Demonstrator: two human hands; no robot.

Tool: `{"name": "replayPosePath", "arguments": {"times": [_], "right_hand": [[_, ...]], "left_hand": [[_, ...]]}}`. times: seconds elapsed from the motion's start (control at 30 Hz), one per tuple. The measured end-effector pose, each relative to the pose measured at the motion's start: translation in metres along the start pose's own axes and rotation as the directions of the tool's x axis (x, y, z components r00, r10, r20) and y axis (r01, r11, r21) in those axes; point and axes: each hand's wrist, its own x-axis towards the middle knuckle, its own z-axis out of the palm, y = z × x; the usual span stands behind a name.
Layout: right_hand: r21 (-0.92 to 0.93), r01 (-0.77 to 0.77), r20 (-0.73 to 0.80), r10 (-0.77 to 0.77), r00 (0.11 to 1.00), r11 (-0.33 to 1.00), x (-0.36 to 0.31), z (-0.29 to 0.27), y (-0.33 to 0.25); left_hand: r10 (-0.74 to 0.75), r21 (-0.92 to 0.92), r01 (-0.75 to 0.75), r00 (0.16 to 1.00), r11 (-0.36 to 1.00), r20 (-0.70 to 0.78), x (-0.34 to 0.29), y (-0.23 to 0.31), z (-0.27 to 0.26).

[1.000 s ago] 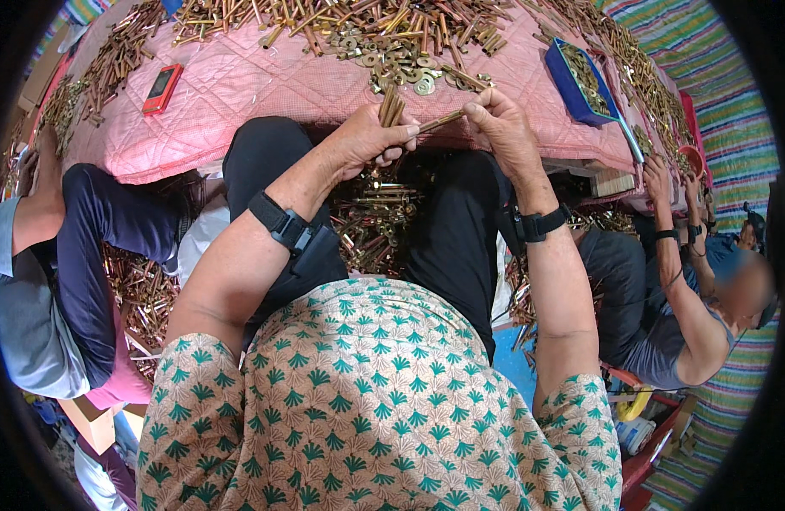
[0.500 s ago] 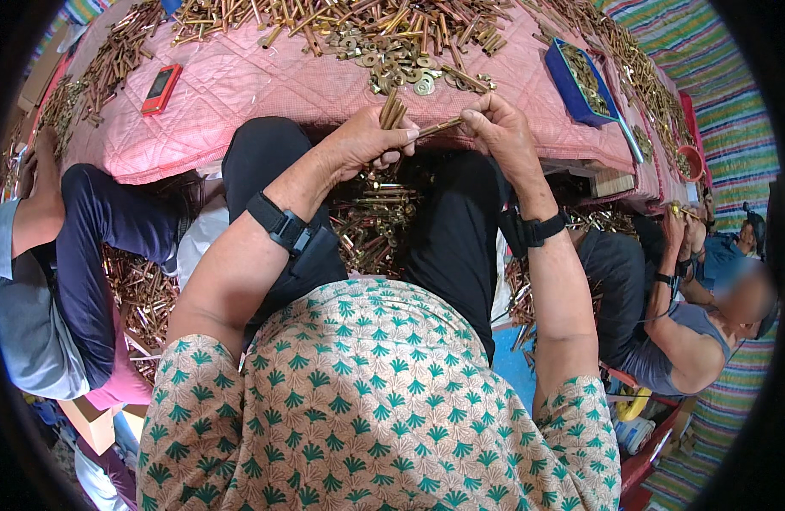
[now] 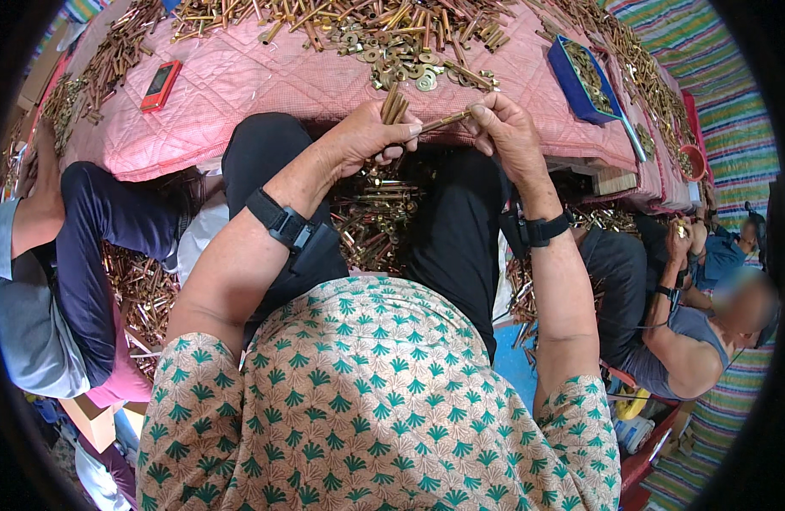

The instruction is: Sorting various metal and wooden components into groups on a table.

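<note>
One tube (image 3: 444,122) spans the gap between your two hands, just in front of the table's near edge. Your right hand (image 3: 507,134) pinches its right end between thumb and forefinger; the other fingers curl in below. Your left hand (image 3: 365,138) has its thumb against the tube's left end, its fingers folded round a bundle (image 3: 394,104) of upright tubes; about four show, and your fingers may hide more.

Beyond your hands, one heap of washers (image 3: 394,66), too many to count, lies on the table (image 3: 230,102), with one lone tube (image 3: 471,77) at its right side. Behind it, one large pile (image 3: 392,15) of tubes runs along the far edge. One red device (image 3: 161,86) lies toward the left edge; one blue tray (image 3: 564,83) of small metal parts sits toward the right edge, and one bowl (image 3: 691,162) near the near right corner. Two co-workers flank you, one at your left (image 3: 34,298), one at your right (image 3: 686,349).
</note>
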Motion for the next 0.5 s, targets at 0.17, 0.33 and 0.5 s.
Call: {"name": "replayPosePath", "arguments": {"times": [0.17, 0.33, 0.5], "right_hand": [[-0.098, 0.066, -0.023, -0.069, 0.997, 0.993, 0.002, 0.006, 0.001], [-0.469, 0.223, 0.013, -0.245, 0.969, 0.854, 0.008, 0.003, 0.004], [-0.498, 0.2, 0.045, -0.206, 0.978, 0.844, 0.012, 0.002, 0.001]], "left_hand": [[0.021, 0.03, -0.02, 1.0, 0.999, -0.005, 0.001, -0.002, -0.002], [0.021, 0.042, -0.02, 1.0, 0.999, -0.009, 0.002, -0.002, -0.001], [0.053, 0.077, -0.053, 0.999, 0.996, -0.005, 0.003, -0.004, -0.001]]}}
